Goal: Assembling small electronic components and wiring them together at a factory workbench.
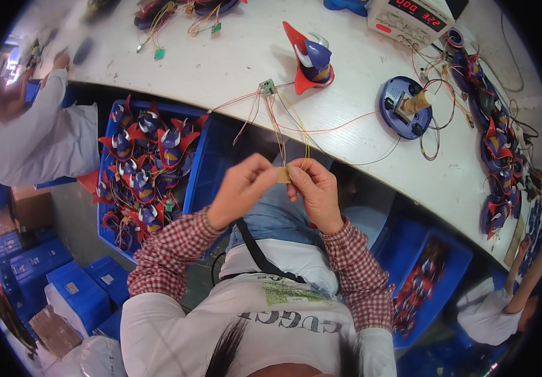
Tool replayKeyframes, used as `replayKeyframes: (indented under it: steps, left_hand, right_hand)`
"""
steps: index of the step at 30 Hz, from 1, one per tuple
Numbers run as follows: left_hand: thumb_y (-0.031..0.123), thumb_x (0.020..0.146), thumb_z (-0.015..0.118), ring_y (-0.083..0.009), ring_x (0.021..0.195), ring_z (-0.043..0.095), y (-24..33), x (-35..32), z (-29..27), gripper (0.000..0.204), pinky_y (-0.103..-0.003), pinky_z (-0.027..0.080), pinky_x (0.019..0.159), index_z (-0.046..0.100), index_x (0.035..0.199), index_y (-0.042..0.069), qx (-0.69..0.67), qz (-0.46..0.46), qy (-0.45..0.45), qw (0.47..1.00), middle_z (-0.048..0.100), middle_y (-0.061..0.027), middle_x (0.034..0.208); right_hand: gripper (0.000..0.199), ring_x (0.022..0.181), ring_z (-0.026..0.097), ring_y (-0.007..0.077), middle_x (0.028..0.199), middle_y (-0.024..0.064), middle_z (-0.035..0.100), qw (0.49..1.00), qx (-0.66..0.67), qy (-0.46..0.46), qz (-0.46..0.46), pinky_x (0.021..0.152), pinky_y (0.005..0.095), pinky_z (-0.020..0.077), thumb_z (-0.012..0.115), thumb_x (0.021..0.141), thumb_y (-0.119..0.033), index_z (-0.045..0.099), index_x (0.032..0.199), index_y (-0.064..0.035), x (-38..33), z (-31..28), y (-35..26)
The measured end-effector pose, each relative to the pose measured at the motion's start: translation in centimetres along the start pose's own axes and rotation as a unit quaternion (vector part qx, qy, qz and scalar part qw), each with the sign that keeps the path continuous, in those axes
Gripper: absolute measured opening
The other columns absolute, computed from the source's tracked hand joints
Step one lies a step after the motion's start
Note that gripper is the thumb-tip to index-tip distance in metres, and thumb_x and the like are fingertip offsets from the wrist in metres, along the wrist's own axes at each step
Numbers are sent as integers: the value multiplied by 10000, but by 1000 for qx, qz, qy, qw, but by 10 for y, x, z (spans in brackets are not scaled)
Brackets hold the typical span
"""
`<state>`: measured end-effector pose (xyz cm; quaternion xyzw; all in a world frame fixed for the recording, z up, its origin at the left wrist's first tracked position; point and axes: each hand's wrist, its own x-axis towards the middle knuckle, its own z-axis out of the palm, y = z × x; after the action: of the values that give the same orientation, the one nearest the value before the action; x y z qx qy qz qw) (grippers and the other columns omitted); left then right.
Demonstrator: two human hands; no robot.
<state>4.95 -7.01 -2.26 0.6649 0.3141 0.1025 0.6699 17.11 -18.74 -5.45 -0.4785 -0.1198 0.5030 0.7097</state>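
A small flat tan piece (283, 175) sits between my hands, just off the table's front edge. My left hand (244, 187) pinches its left side between thumb and forefinger. At its right side, my right hand (315, 193) is closed on it, with thin wires running up from the fingers. These yellow, red and dark wires (276, 125) lead to a green circuit board (267, 87) on the table. Behind that board stands a red, white and purple toy head (313, 60). To the right, a round purple part (406, 107) with a tan cylinder lies joined to the wiring.
A power supply (407, 22) with a lit red display stands at the back of the white table (352, 81). More toy heads line the right side (496, 147). Blue bins (195, 163) of toy parts flank me below the table. People sit at left (48, 135) and right (494, 314).
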Motion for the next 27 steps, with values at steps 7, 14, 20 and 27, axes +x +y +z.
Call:
replayKeyframes:
  steps: [7,14,20,27]
  left_hand:
    - [126,908,541,-37,489,402,-5,3,9,152,-158,312,443,527,778,49,-109,-47,-5,993,472,16,596]
    - [120,901,542,-41,452,376,-9,6,11,165,-157,300,420,534,755,42,-86,-44,1,995,458,19,558]
    - [107,883,543,-45,448,374,-10,8,14,159,-155,293,418,544,739,42,-175,-73,3,982,465,15,558]
    - [97,871,539,-47,452,378,-13,7,22,141,-153,287,420,546,741,45,-206,-89,34,974,468,12,558]
  right_hand:
    - [138,598,512,89,789,50,585,999,-30,4,-12,525,190,421,573,896,-62,604,1012,7,-3,-2,-14]
    - [174,654,520,107,873,59,583,926,-306,-75,-210,543,211,416,622,830,16,600,1002,-1,0,-11,0]
    - [234,683,524,123,875,61,578,860,-398,-43,-317,566,218,416,655,768,62,601,988,1,-2,-9,7]
    - [214,662,519,123,847,55,568,800,-432,-33,-414,560,212,417,646,793,39,598,997,-6,3,-12,21]
